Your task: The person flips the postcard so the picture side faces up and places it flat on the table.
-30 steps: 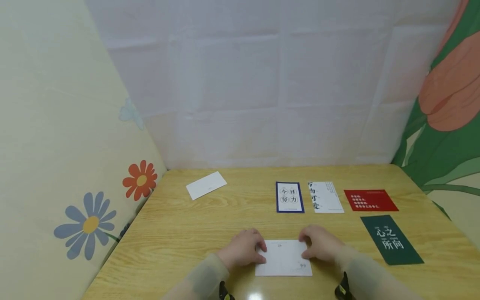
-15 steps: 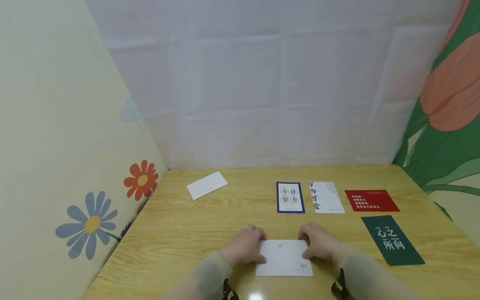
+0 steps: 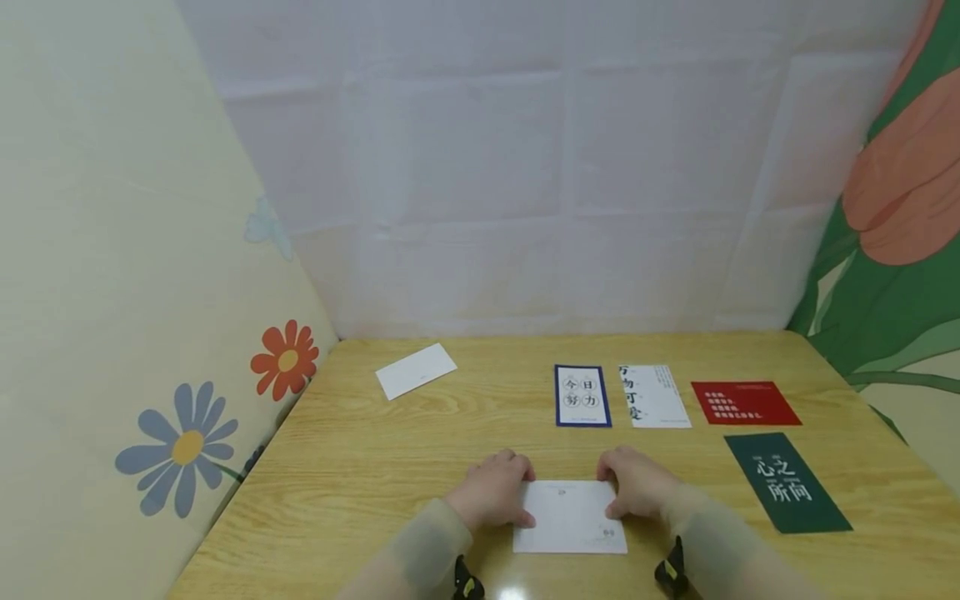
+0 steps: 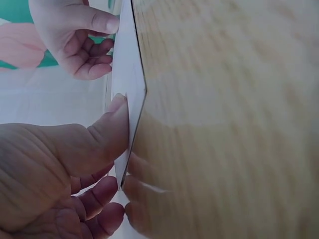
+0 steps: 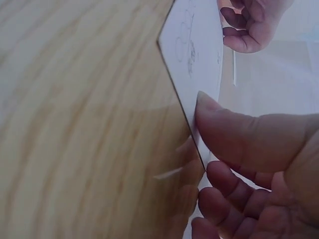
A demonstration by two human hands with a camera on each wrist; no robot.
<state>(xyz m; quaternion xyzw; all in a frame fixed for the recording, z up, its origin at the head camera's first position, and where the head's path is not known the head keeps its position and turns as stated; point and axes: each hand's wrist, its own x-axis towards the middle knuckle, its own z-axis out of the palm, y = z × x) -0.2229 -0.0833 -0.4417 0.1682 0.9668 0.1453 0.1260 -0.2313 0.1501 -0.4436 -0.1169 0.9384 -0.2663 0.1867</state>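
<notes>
A white postcard (image 3: pixel 572 525) with small grey print lies on the wooden table in front of the person. At its left side the left hand (image 3: pixel 489 492) holds it, thumb on the card's face and the other fingers curled by the far left corner. Mirroring this, the right hand (image 3: pixel 639 485) holds the right side, its thumb near the edge and its fingers by the far right corner. Both wrist views show each thumb (image 4: pixel 112 124) on the postcard (image 5: pixel 192 59), with the remaining fingers (image 5: pixel 219 199) bent beside its edge.
Farther back lie a blue-bordered card (image 3: pixel 582 397), a white card with black characters (image 3: pixel 655 396) and a red card (image 3: pixel 746 403). Right of the hands is a green card (image 3: pixel 787 483). A plain white card (image 3: pixel 416 371) sits at the back left, before a cloth backdrop (image 3: pixel 465 167).
The left hand's fingers have shifted slightly away from the person, to the postcard's far left corner. The right hand and the postcard have stayed nearly still.
</notes>
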